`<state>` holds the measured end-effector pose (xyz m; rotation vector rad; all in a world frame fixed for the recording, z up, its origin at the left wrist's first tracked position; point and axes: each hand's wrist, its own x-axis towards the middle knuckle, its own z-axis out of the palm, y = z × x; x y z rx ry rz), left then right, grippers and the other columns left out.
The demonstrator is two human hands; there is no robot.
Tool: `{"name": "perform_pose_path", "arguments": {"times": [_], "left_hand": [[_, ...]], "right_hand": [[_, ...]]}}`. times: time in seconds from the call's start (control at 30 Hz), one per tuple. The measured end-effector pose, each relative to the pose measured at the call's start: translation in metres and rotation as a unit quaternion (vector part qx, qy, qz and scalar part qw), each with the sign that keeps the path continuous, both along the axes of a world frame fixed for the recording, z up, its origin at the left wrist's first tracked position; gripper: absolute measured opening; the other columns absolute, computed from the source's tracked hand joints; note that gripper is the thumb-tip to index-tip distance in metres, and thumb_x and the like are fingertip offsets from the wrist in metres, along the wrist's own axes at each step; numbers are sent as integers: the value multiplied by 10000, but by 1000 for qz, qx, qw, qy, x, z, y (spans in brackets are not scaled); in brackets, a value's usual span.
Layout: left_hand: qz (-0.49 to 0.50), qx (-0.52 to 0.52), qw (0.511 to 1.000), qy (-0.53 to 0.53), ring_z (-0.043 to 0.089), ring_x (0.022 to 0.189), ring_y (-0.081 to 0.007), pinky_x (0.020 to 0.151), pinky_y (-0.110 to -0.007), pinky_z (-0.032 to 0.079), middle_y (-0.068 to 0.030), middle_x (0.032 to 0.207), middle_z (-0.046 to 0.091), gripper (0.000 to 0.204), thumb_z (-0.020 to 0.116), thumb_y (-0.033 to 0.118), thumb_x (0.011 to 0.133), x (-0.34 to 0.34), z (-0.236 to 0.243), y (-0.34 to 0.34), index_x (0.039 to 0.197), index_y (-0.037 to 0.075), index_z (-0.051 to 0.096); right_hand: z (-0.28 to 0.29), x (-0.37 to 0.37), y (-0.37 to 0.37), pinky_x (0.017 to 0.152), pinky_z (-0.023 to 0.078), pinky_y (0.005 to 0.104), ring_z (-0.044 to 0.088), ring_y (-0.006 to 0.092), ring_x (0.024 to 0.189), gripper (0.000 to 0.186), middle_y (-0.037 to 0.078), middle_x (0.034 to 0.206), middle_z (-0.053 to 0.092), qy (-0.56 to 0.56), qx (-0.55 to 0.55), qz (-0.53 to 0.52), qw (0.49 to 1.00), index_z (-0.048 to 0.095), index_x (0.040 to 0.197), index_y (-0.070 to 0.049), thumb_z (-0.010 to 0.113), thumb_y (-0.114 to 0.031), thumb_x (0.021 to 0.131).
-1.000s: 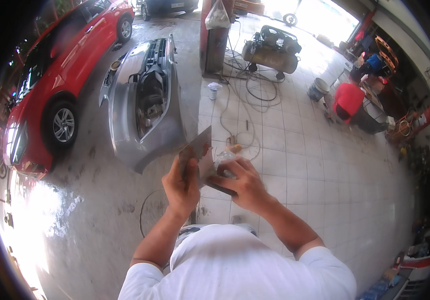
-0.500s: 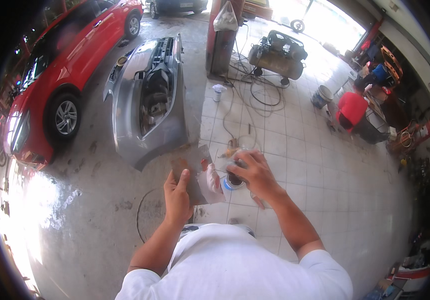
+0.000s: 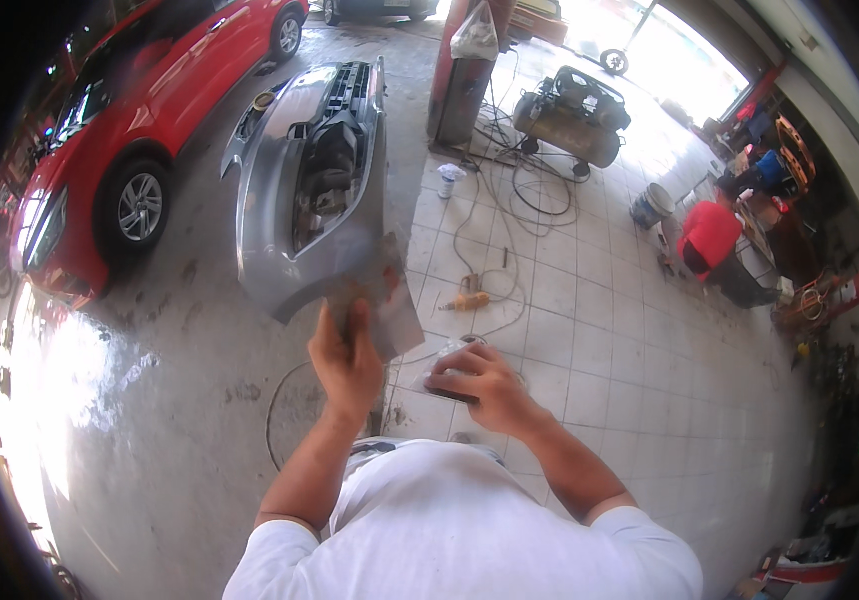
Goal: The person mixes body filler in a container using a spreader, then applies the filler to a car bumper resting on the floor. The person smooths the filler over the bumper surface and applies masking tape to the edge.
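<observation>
My left hand [image 3: 346, 365] grips a flat, greyish rectangular sheet [image 3: 402, 318] by its near left side, thumb on top. The sheet is tilted and blurred, with a reddish smear [image 3: 390, 278] near its far edge. To the right of it and lower, my right hand [image 3: 487, 385] is closed, fingers bent, on a dark-edged thing with clear plastic film [image 3: 447, 388]; its kind I cannot make out. The two hands are apart. Beyond the sheet stands a grey car bumper [image 3: 275, 225] on the floor.
A yellow power tool [image 3: 467, 300] lies on the tiles among hoses. A white-topped container [image 3: 449, 181], an air compressor [image 3: 572, 118] and a bucket [image 3: 653, 205] stand farther off. A red car [image 3: 120, 150] is at left. Someone in a red top [image 3: 712, 235] bends over at right.
My left hand and the sheet have shifted left and away from my right hand. My right hand has moved down and left. The blue-labelled can below it no longer shows.
</observation>
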<state>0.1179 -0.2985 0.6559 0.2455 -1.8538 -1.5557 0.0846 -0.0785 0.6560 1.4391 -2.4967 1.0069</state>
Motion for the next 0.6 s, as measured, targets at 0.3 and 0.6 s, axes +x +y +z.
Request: {"name": "perform_pose_path", "arguments": {"times": [0.3, 0.6], "left_hand": [[-117, 64, 990, -41, 588, 933, -84, 860, -251, 499, -111, 1004, 731, 292, 556, 124, 1099, 34, 2, 15, 1333, -32, 634], [37, 78, 995, 56, 563, 904, -91, 823, -256, 486, -85, 990, 720, 279, 563, 167, 1107, 9, 12, -11, 1266, -46, 645]], "right_hand": [[43, -25, -28, 949, 518, 443, 636, 288, 1097, 529, 29, 1163, 690, 98, -1, -50, 994, 803, 1137, -158, 786, 72, 660], [11, 13, -19, 966, 517, 437, 622, 295, 1141, 552, 36, 1185, 669, 42, 41, 6, 998, 797, 1152, -191, 786, 101, 684]]}}
